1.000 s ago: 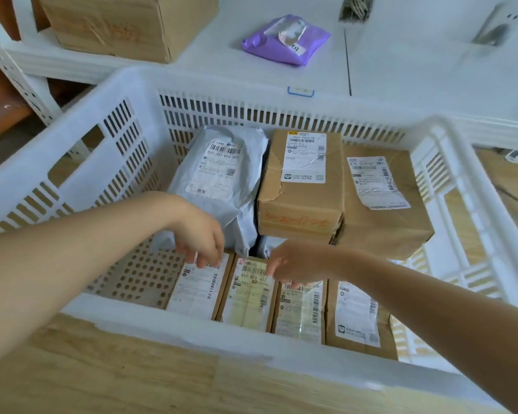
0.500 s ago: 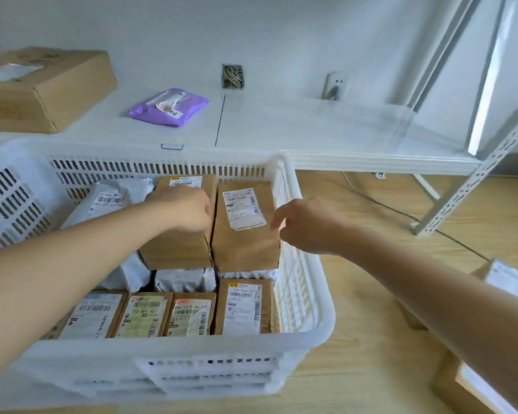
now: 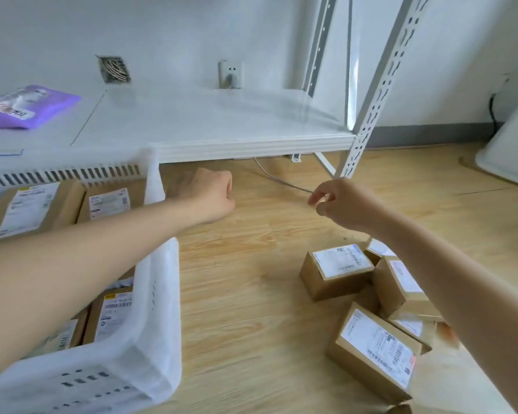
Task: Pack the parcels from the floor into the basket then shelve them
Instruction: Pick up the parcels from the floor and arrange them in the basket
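Both hands have moved out of the basket (image 3: 150,339) and now hang over the floor to its right. The parcels on the floor (image 3: 338,271) are small brown cardboard boxes with white paper labels and black print. They lie in a messy heap on the right, touching each other, some tipped over. More brown boxes like them sit packed side by side inside the basket on the left. The basket is white plastic with slots cut in its walls.

The left hand (image 3: 210,195) is curled into a loose fist and holds nothing. The right hand (image 3: 344,204) has bent fingers with the thumb close to them, and it holds nothing too.

The floor (image 3: 245,282) is pale wood with lines in it. Behind is a smooth white shelf (image 3: 216,121) with a shiny purple packet (image 3: 24,106) lying flat on it.
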Demonstrator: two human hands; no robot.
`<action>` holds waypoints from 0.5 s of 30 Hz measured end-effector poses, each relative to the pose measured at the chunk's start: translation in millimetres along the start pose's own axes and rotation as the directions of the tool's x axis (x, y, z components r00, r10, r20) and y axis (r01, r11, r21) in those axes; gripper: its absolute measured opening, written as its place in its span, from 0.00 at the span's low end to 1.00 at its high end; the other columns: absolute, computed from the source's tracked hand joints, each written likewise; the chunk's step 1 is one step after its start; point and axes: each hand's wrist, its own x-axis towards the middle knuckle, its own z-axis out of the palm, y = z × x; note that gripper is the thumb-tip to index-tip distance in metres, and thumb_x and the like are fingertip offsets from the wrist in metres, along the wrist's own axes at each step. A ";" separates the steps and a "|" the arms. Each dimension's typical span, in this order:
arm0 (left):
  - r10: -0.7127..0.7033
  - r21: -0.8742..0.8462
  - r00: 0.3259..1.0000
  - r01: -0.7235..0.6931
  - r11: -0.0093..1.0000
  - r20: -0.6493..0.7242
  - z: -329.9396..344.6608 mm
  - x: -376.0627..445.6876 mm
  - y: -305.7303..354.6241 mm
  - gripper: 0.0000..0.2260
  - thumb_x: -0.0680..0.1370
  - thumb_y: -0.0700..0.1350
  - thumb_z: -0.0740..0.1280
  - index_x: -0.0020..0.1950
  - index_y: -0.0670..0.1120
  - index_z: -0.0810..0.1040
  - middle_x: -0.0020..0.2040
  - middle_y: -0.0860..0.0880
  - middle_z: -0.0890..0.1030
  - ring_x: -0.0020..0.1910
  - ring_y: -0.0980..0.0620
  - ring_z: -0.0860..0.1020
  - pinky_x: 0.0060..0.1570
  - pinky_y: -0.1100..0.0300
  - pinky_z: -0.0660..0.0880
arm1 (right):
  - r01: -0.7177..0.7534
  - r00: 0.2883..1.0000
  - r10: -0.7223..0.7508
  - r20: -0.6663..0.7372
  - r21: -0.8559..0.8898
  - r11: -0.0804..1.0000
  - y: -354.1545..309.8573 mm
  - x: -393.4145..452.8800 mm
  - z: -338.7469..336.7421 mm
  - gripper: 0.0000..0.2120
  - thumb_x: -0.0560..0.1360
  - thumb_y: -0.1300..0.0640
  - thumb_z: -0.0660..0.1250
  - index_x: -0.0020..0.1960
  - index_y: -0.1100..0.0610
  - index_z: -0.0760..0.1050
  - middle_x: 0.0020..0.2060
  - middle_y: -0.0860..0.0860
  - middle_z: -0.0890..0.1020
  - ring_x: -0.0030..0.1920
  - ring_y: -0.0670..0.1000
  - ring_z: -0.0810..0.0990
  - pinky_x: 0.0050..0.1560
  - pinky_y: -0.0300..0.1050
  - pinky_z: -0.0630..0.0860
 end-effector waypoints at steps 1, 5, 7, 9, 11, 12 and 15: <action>0.020 0.003 1.000 -0.020 1.000 0.015 9.7 3.3 13.4 0.06 0.74 0.46 0.61 0.50 0.53 0.73 0.45 0.50 0.75 0.48 0.44 0.73 0.41 0.57 0.68 | -0.040 0.999 0.041 -0.005 0.045 0.998 16.7 0.1 -2.6 0.09 0.73 0.62 0.62 0.48 0.54 0.79 0.41 0.56 0.80 0.32 0.51 0.73 0.31 0.40 0.69; 0.089 0.028 0.994 -0.091 0.995 0.061 52.7 19.6 60.6 0.08 0.73 0.48 0.63 0.52 0.53 0.74 0.53 0.51 0.77 0.51 0.45 0.75 0.42 0.59 0.66 | -0.213 0.976 0.219 -0.006 0.195 0.957 79.5 -2.5 3.0 0.12 0.73 0.61 0.60 0.53 0.53 0.77 0.48 0.54 0.79 0.41 0.55 0.79 0.43 0.50 0.78; 0.092 0.040 0.991 -0.096 0.995 0.093 76.3 28.7 81.0 0.10 0.73 0.48 0.63 0.54 0.54 0.74 0.57 0.51 0.76 0.56 0.45 0.75 0.43 0.59 0.66 | -0.287 0.956 0.293 0.018 0.261 0.922 108.7 -4.9 16.1 0.14 0.74 0.61 0.59 0.57 0.52 0.75 0.50 0.54 0.78 0.44 0.56 0.80 0.47 0.51 0.78; 0.108 0.052 0.982 -0.117 0.992 0.153 102.1 37.7 99.1 0.13 0.74 0.49 0.62 0.57 0.54 0.74 0.60 0.51 0.74 0.58 0.45 0.74 0.43 0.58 0.65 | -0.365 0.928 0.371 0.048 0.335 0.869 135.8 -6.2 34.1 0.17 0.74 0.60 0.58 0.61 0.51 0.73 0.49 0.55 0.78 0.44 0.55 0.79 0.50 0.51 0.78; 0.107 0.048 0.972 -0.120 0.992 0.208 125.4 48.1 113.6 0.15 0.74 0.49 0.62 0.60 0.55 0.73 0.61 0.50 0.71 0.59 0.45 0.73 0.44 0.58 0.65 | -0.440 0.893 0.441 0.089 0.377 0.815 159.8 -3.8 54.0 0.20 0.73 0.60 0.57 0.65 0.49 0.70 0.52 0.55 0.77 0.47 0.55 0.78 0.53 0.52 0.78; 0.101 0.044 0.968 -0.114 0.993 0.232 135.5 54.3 119.6 0.15 0.75 0.49 0.62 0.62 0.56 0.72 0.62 0.50 0.71 0.59 0.45 0.73 0.45 0.58 0.65 | -0.473 0.876 0.467 0.116 0.391 0.790 170.3 -1.9 64.1 0.22 0.73 0.60 0.57 0.66 0.48 0.68 0.54 0.55 0.76 0.49 0.55 0.77 0.54 0.52 0.77; 0.093 0.019 0.952 -0.103 0.995 0.293 162.1 73.4 134.5 0.18 0.76 0.49 0.60 0.65 0.57 0.70 0.65 0.50 0.68 0.62 0.46 0.71 0.47 0.58 0.68 | -0.547 0.829 0.520 0.205 0.483 0.684 193.0 4.6 91.8 0.25 0.74 0.60 0.56 0.70 0.47 0.63 0.52 0.53 0.73 0.47 0.54 0.73 0.51 0.50 0.75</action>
